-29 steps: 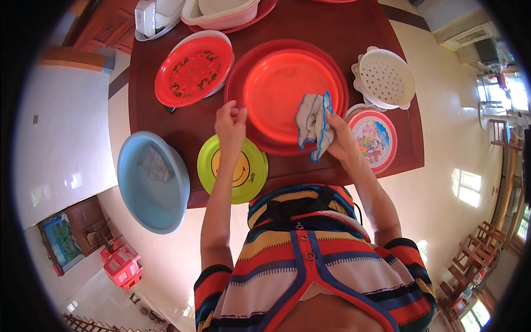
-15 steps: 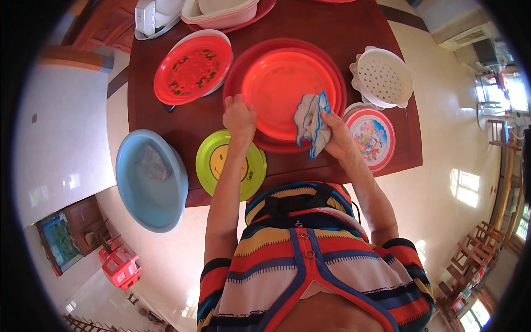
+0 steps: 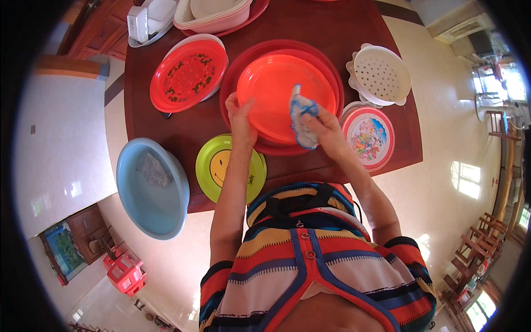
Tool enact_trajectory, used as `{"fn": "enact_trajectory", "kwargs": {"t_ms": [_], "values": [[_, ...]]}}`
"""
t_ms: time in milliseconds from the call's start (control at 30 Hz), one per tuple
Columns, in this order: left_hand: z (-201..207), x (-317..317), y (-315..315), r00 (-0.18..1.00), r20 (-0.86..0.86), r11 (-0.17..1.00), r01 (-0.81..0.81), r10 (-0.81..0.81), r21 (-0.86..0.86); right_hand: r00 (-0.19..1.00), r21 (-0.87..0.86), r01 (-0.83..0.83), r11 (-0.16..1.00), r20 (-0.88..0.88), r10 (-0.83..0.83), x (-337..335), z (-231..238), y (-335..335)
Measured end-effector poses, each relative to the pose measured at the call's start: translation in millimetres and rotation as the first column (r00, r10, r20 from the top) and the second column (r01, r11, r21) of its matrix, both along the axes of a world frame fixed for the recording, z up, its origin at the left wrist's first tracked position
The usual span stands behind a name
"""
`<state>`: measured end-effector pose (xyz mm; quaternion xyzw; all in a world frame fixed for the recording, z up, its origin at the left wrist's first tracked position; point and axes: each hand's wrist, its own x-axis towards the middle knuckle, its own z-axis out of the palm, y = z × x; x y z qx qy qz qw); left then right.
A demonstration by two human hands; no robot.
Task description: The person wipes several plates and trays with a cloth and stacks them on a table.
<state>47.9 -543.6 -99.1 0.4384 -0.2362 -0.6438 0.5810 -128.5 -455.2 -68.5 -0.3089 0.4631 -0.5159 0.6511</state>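
A bright orange-red round plate (image 3: 272, 88) lies over a larger dark red round tray (image 3: 235, 71) in the middle of the table. At its left edge my left hand (image 3: 241, 119) is closed on the rim, with the thumb over the inner side. My right hand (image 3: 327, 131) grips a crumpled grey-white cloth (image 3: 298, 113) with blue edging, held over the right part of the plate. Left of my left forearm sits a lime-green plate (image 3: 209, 157) with a smiling face. Beside my right hand is a pink-rimmed plate (image 3: 368, 138) with a colourful print.
On the brown table (image 3: 171, 130) are a red patterned plate (image 3: 188, 77) at left and a white colander (image 3: 381, 74) at right. Pink and white baskets (image 3: 213, 21) stand at the back. A blue basin (image 3: 152, 207) with a grey cloth (image 3: 155, 170) is at the left edge.
The cloth has swung up and left in my right hand, further over the orange-red plate. My left thumb has moved onto the plate's inner side, and the plate has shifted slightly.
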Motion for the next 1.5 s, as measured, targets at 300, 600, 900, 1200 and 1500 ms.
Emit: {"fn": "enact_trajectory", "kwargs": {"t_ms": [300, 600, 900, 1200, 1500], "values": [[-1, 13, 6, 0.958, -0.196, 0.977, 0.212, -0.209, -0.006, 0.507, -0.489, -0.560, 0.668, -0.841, -0.191, 57, -14, -25], [35, 8, 27, 0.951, -0.272, 0.987, 0.160, -0.149, 0.019, 0.145, -0.434, -0.549, 0.714, -0.891, -0.430, 35, -5, -83], [68, 25, 24, 0.981, -0.156, 0.979, 0.088, -0.118, -0.184, 0.030, -0.368, -0.253, 0.895, -0.927, -0.373, 6, -13, -31], [64, 16, 28, 0.977, -0.059, 0.977, 0.198, -0.203, -0.079, 0.345, -0.492, -0.589, 0.641, -0.870, -0.351, 51, 21, -10], [65, 10, 40, 0.980, -0.077, 0.981, 0.176, -0.183, -0.083, 0.115, -0.492, -0.406, 0.770, -0.864, -0.491, 19, 29, -63]]}}
